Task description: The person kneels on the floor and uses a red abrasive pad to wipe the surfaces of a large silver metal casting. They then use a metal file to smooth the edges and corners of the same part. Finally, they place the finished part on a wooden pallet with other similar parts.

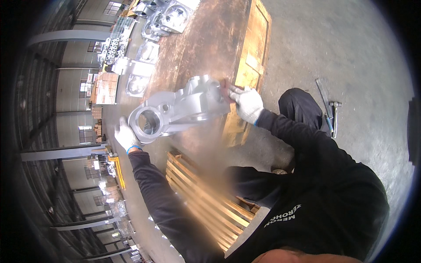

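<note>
A large silver-grey metal casting [188, 107] with a round bored ring at one end lies over the brown wooden work surface [206, 39]. At the ring end, my left hand [127, 133] in a white glove grips the outer edge, its fingers partly hidden behind the metal. My right hand [249, 104], gloved too, is closed on a reddish-brown pad [226, 91] and presses it to the casting's other end. The pad is blurred, and its exact kind cannot be made out.
More silver castings [169, 19] stand at the far end of the surface. A slatted wooden pallet [206, 193] is close to my body. On the concrete floor at right lie a hammer [335, 116] and a long flat tool [322, 92]. Boxes [106, 87] stand farther left.
</note>
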`<control>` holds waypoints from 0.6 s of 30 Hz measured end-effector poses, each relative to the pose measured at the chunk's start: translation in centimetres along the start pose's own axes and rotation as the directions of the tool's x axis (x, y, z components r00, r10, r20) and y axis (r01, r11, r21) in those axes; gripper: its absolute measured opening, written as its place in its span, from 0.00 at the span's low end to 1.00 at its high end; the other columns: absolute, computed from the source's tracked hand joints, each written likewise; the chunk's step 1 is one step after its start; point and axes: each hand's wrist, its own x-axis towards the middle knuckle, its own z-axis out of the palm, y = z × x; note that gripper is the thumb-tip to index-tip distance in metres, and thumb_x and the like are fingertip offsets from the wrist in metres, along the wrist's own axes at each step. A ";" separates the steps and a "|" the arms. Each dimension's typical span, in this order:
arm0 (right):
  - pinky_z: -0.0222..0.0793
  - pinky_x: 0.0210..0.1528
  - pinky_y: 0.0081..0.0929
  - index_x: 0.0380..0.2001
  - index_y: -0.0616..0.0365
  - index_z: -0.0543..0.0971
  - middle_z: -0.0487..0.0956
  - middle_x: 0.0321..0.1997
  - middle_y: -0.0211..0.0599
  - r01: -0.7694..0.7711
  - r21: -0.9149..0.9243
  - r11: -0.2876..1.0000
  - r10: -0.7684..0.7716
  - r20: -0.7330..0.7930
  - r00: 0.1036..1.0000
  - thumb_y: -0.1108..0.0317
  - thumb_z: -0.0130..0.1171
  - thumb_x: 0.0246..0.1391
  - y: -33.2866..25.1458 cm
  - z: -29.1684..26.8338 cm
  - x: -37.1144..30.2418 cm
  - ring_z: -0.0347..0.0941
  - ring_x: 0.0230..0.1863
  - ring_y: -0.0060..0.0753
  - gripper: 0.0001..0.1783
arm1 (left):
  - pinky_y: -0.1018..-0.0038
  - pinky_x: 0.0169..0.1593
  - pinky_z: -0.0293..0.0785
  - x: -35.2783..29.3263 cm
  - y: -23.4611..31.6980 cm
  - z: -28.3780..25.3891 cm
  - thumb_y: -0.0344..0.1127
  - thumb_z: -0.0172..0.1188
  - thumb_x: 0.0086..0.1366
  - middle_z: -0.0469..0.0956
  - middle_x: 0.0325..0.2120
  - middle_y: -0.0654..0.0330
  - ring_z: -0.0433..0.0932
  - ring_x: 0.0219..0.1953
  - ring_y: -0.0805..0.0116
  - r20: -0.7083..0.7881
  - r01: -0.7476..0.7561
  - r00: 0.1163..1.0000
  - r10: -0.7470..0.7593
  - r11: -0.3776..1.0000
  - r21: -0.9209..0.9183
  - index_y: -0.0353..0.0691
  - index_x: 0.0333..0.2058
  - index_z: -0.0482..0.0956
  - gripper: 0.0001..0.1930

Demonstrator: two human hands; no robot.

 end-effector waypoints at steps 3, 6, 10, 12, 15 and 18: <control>0.77 0.54 0.41 0.56 0.54 0.82 0.80 0.63 0.47 -0.049 0.084 0.995 0.050 -0.009 0.999 0.74 0.62 0.47 -0.3 -0.4 2.7 0.80 0.54 0.50 0.29 | 0.66 0.38 0.74 -0.1 0.3 0.1 0.36 0.59 0.69 0.78 0.30 0.59 0.75 0.32 0.68 -0.018 0.008 1.000 -0.007 1.000 0.017 0.30 0.38 0.76 0.12; 0.77 0.54 0.40 0.58 0.55 0.81 0.81 0.61 0.49 0.008 0.137 0.991 0.007 -0.108 0.994 0.75 0.61 0.48 -0.7 -0.1 3.6 0.81 0.57 0.48 0.29 | 0.67 0.37 0.74 -0.3 0.4 0.3 0.36 0.59 0.69 0.77 0.29 0.59 0.75 0.31 0.68 -0.033 0.054 0.998 -0.056 0.996 -0.065 0.31 0.35 0.76 0.11; 0.77 0.56 0.40 0.56 0.58 0.82 0.83 0.55 0.51 -0.062 0.313 0.948 0.102 -0.112 0.989 0.67 0.63 0.53 -0.9 0.4 4.1 0.81 0.54 0.51 0.25 | 0.67 0.37 0.75 -0.4 0.5 0.3 0.35 0.59 0.68 0.78 0.30 0.58 0.76 0.31 0.68 -0.042 0.013 0.999 -0.012 1.000 0.024 0.31 0.36 0.77 0.11; 0.76 0.58 0.41 0.55 0.59 0.82 0.84 0.54 0.53 -0.182 0.582 0.792 0.223 0.002 0.975 0.63 0.64 0.55 -0.8 0.5 4.9 0.81 0.52 0.53 0.25 | 0.67 0.37 0.75 -0.4 0.5 0.3 0.35 0.60 0.68 0.79 0.31 0.58 0.76 0.31 0.68 -0.034 -0.058 0.998 0.061 0.995 0.085 0.31 0.37 0.77 0.10; 0.75 0.60 0.43 0.58 0.58 0.80 0.82 0.57 0.52 -0.262 0.828 0.495 0.273 0.138 0.952 0.67 0.62 0.53 -0.4 0.9 5.7 0.81 0.53 0.54 0.27 | 0.68 0.38 0.76 -0.3 0.4 0.2 0.36 0.60 0.68 0.81 0.32 0.56 0.77 0.31 0.68 -0.028 0.021 0.999 -0.020 0.999 0.035 0.29 0.38 0.78 0.12; 0.75 0.60 0.44 0.61 0.56 0.79 0.81 0.59 0.51 0.089 0.367 0.926 -0.009 -0.214 0.977 0.70 0.60 0.51 0.2 1.8 5.0 0.81 0.53 0.54 0.30 | 0.67 0.38 0.76 -0.3 0.3 0.2 0.37 0.59 0.68 0.82 0.32 0.55 0.78 0.31 0.67 -0.031 0.025 0.999 -0.025 1.000 0.015 0.29 0.38 0.79 0.13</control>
